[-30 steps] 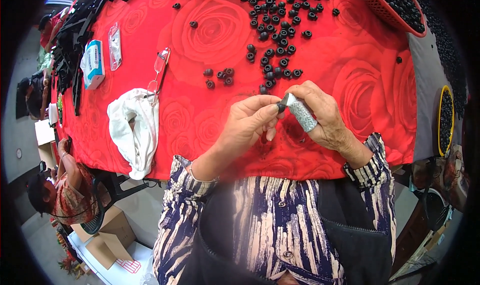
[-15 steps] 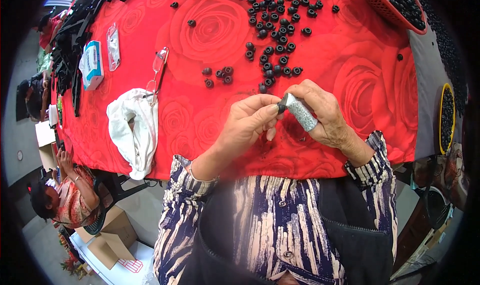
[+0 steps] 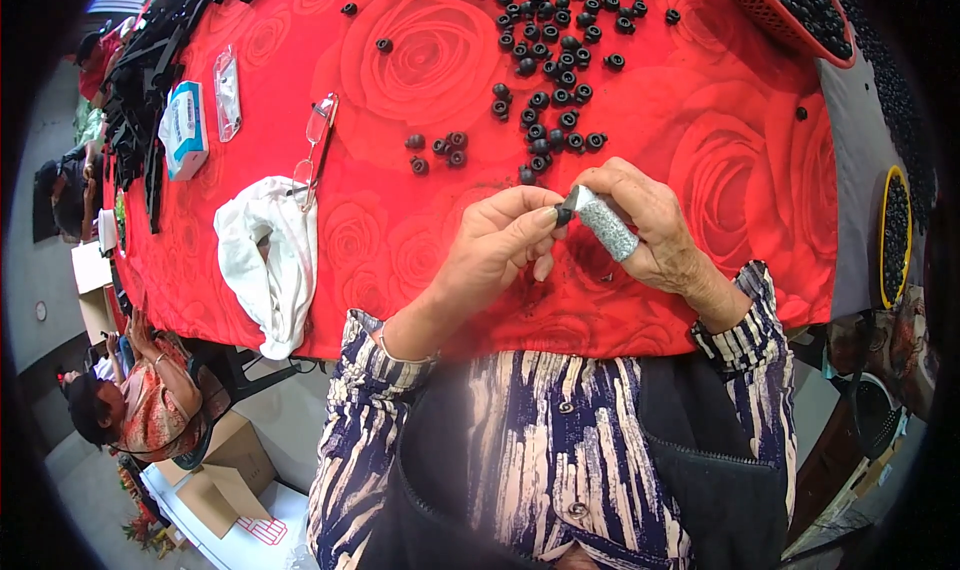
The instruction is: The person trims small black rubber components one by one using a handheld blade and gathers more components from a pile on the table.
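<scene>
Between the thumb and fingers of my left hand (image 3: 490,242) is a small black round part (image 3: 564,215), mostly covered by the fingertips. My right hand (image 3: 652,228) is closed round a short knife-like tool with a thick, silver speckled handle (image 3: 608,232). The tool's dark tip meets the black part, and both hands nearly touch above the near side of the red tablecloth (image 3: 400,300). Just beyond them, a trail of loose black round parts (image 3: 538,130) with hollow centres leads to a larger spread at the far edge. A small cluster (image 3: 440,150) lies to the left.
To the left lie a white cloth (image 3: 262,280), eyeglasses (image 3: 318,135), a clear plastic case (image 3: 227,95) and a blue-white packet (image 3: 185,130). Black strips (image 3: 150,80) pile up at the far left. A red basket (image 3: 780,25) and a yellow-rimmed basket (image 3: 893,235) hold black parts at right.
My hands, the tool and the black part stay almost where they were. At the left, a seated person has shifted their head and hands slightly.
</scene>
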The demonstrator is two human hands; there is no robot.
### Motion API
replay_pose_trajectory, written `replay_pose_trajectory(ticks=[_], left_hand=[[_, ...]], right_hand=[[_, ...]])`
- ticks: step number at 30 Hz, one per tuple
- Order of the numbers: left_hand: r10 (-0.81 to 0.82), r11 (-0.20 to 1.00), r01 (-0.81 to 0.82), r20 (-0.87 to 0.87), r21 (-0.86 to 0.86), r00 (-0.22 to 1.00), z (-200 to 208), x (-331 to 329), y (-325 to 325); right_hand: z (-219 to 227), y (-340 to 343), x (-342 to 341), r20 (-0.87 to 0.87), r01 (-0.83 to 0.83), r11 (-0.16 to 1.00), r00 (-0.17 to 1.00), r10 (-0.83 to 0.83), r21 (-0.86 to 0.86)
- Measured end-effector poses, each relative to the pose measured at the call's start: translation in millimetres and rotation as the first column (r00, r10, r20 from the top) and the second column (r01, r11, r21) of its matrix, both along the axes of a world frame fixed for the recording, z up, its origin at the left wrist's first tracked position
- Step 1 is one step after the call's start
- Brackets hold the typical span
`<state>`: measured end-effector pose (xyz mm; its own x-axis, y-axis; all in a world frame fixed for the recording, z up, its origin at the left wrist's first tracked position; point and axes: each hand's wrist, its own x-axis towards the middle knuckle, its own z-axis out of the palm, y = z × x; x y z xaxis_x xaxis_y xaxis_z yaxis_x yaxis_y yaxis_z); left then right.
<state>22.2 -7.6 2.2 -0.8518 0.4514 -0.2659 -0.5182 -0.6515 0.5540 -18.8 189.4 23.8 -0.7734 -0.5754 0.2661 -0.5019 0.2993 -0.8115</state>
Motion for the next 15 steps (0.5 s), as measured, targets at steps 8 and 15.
replay_pose_trajectory(ticks=[8,15], left_hand=[[-0.002,1.000,0.002,-0.009,-0.001,1.000,-2.0,-1.3,0.4],[0.004,1.000,-0.003,0.021,-0.026,1.000,-1.5,0.1,0.7]], right_hand=[[0.4,-0.5,-0.1,0.002,0.010,1.000,1.000,-0.010,0.008],[0.9,1.3,-0.2,0.030,-0.016,1.000,0.999,0.016,0.021]])
